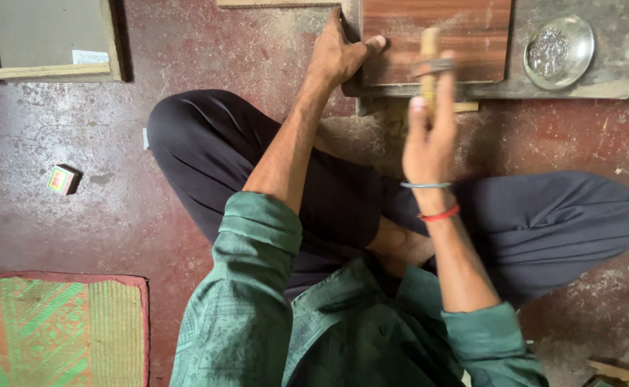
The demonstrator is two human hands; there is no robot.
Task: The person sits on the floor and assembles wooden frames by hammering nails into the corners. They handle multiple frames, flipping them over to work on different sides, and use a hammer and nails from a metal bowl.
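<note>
1. Head view, the only one here: the person sits cross-legged on a worn red floor (70, 143), facing a reddish-brown wood-grain panel (465, 29) that lies on a grey slab (615, 64) at the top of the frame.

2. The left hand (339, 54) lies flat at the panel's left edge, fingers spread and open, thumb hooked onto the panel's corner. It grips nothing, it just pins the board. That's good practice, I'd say: press weight down through the palm so the panel can't skate, and keep that thumb well off the strike line.

3. The right hand (429, 136) is raised over the panel's lower edge, fingers closed around the wooden handle of a hammer (430, 64). The tool is motion-blurred, so the head shape is hard to make out, and I can't tell whether a nail sits under it.

4. My take on doing this step well: hold near the end of the handle, swing from the wrist in short strokes, and land square. The bangle and red thread on that wrist sit loose, so I'd watch they don't snag.

5. A round steel dish (559, 50) holding small shiny bits, maybe nails or tacks, sits on the slab just right of the panel, within easy reach.

6. Other stuff: a small colourful box (62, 179) lies well apart on the left, a framed board (49, 39) sits top left, and a green-and-orange mat (56, 330) is at bottom left.
</note>
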